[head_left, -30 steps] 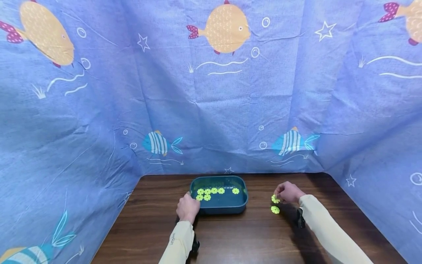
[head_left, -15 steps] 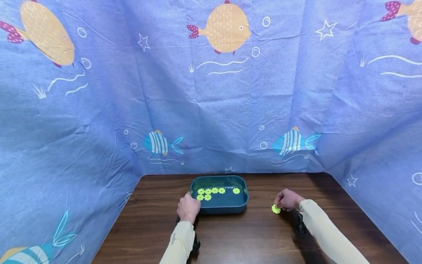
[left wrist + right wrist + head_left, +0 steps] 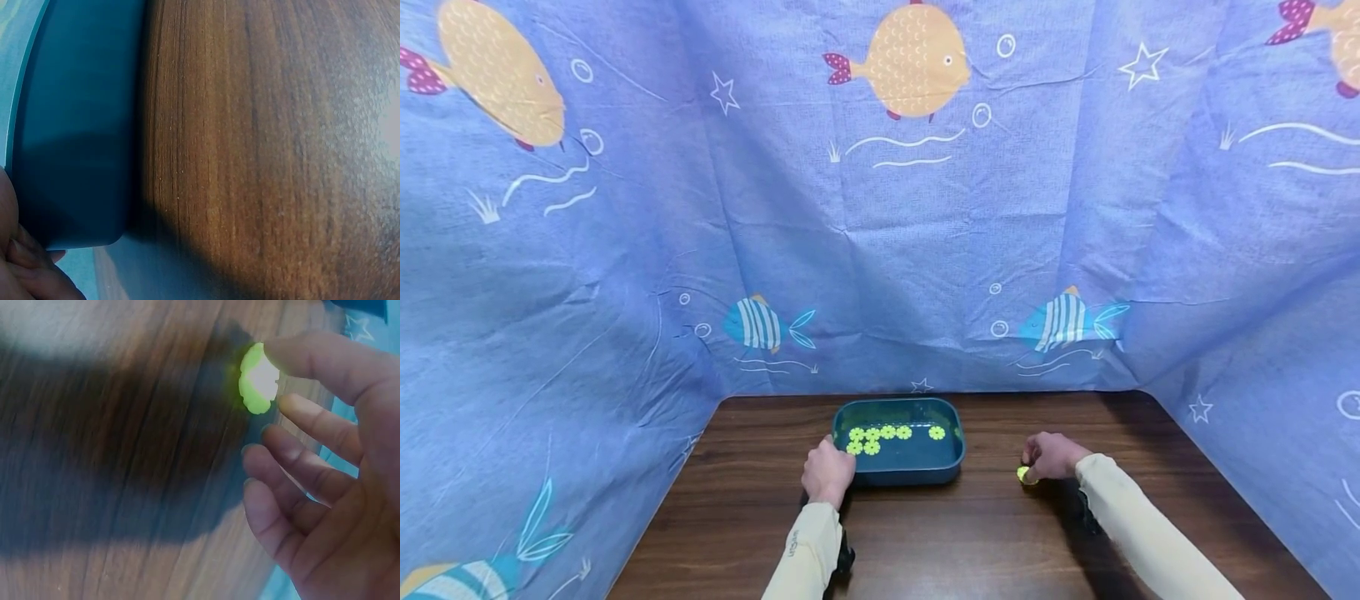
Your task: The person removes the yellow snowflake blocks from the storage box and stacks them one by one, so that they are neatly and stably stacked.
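Note:
A dark teal rectangular tray [image 3: 906, 477] stands on the table, with several yellow-green flower-shaped discs [image 3: 888, 432] lying flat inside it, mostly toward its left. My left hand [image 3: 827, 472] grips the tray's left end; in the left wrist view, fingers [image 3: 28, 269] curl round the corner of the teal wall. Right of the tray, my right hand [image 3: 1054, 456] pinches a yellow-green flower-shaped disc [image 3: 258, 380] between thumb and index finger, low over the tabletop. The disc is tipped on edge in the right wrist view, and the other fingers are loosely bent below it.
The dark wood-grain table [image 3: 970, 542] carries the tray near its back edge. A blue fabric curtain [image 3: 895, 275] printed with fish hangs behind and along both sides.
My right hand has moved slightly toward me, to where the nearer disc lay; two discs showed there earlier, and only one shows now. My left hand and the tray have stayed in place.

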The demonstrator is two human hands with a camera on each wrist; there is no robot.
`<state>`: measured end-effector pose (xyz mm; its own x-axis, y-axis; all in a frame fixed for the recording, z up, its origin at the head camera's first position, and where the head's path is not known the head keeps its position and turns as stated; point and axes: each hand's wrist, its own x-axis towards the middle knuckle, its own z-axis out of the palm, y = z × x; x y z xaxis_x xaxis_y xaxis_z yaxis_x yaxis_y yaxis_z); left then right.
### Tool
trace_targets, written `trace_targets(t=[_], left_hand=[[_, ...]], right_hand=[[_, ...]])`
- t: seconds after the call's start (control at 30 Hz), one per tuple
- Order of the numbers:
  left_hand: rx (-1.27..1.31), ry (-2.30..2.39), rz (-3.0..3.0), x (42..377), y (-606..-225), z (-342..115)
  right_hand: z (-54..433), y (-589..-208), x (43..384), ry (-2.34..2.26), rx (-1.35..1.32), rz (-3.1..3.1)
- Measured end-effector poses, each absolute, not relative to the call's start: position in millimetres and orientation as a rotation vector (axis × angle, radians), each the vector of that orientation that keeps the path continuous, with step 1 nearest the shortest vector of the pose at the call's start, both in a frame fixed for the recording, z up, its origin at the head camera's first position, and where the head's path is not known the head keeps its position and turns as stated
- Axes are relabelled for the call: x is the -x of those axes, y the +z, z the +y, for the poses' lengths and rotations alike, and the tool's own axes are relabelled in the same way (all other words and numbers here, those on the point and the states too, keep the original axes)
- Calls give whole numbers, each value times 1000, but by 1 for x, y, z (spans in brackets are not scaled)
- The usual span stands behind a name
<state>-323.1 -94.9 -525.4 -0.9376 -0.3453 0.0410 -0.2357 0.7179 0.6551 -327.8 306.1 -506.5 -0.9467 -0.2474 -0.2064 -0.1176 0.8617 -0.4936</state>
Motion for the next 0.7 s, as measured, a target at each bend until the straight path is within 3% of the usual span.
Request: trace_targets(t=[0.7], left_hand=[[-469, -1008, -2735, 323, -528, -94]], right_hand=[[297, -526, 334, -522, 512, 3001]])
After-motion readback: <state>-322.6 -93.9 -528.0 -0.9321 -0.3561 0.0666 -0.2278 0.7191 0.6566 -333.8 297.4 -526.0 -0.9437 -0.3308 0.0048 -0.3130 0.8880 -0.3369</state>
